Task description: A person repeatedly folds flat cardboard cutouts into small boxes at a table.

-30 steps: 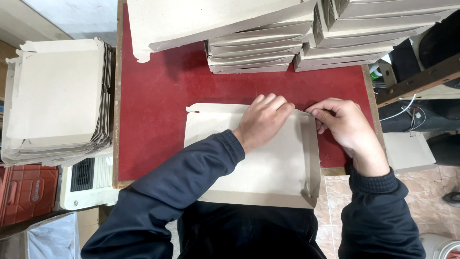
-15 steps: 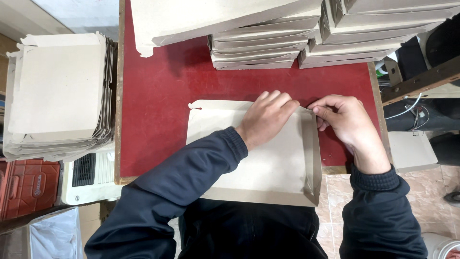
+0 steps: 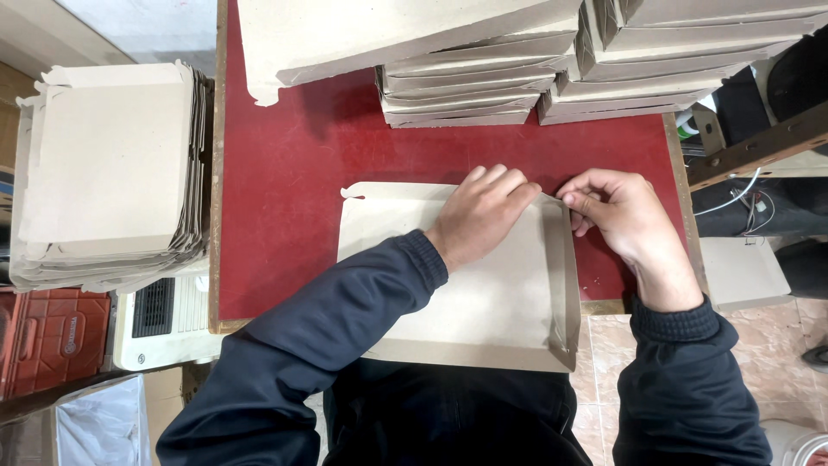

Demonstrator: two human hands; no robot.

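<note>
One flat cardboard box blank [image 3: 492,302] lies on the red table top [image 3: 285,216], its near edge hanging over the table's front edge toward the person. Rt side flap of the blank is folded up, standing as a low wall; far-left corner shows a small notched tab.

Left hand [image 3: 479,211] lies palm-down on the blank's far edge, fingers together & nearly straight, tips pressing by the far-right corner. Flat, not gripping anything, just holding the sheet down.

Right hand [image 3: 621,216] sits just rt of the left, fingers curled in, thumb & forefinger pinching the top end of the raised side flap at that same corner. Mostly closed, w/ cardboard between the tips. The two hands are close, fingertips almost meeting at the corner.

Beyond both hands, at the table's far side: stacks of folded flat boxes [image 3: 470,86], several piles side by side, one larger piece lying across the top left.

Well to the left of the left hand, off the table: another tall stack of flat blanks [image 3: 108,173]. Below that stack, a white appliance w/ vent grille [image 3: 168,319] & a red plastic crate [image 3: 47,341].

Rt of the right hand, past the table edge: wooden bar [image 3: 759,142], cables, tiled floor [image 3: 802,362].
</note>
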